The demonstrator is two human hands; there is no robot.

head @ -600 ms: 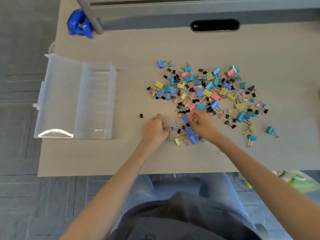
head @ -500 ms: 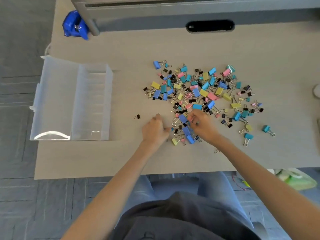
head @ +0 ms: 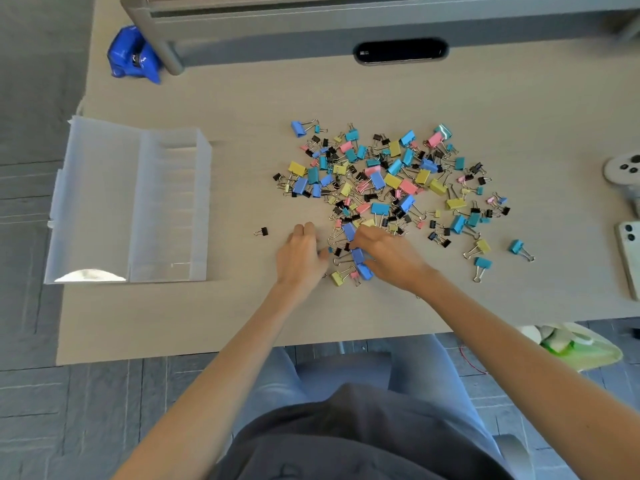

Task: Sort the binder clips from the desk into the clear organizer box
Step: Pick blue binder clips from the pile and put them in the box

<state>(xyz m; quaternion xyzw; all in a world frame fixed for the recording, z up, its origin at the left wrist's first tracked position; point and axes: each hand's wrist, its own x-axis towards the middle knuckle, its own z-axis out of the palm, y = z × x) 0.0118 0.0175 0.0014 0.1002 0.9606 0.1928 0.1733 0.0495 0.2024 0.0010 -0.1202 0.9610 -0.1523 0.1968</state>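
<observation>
Dozens of blue, yellow, pink and black binder clips [head: 381,181] lay heaped on the wood-grain desk [head: 242,323], well right of the clear organizer box [head: 166,202]. The left hand [head: 299,254] and right hand [head: 388,252] curled into the pile's near edge, any grip hidden. Grey carpet [head: 34,410] lay below.

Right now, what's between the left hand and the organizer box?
Head view: one small black binder clip lying on bare desk, touching neither left hand nor organizer box.

I see a crumpled blue plastic object [head: 133,55] beside a grey metal shelf leg [head: 169,51]; far right, a white game controller [head: 623,168] and, nearer me, a pale phone [head: 629,258].
</observation>
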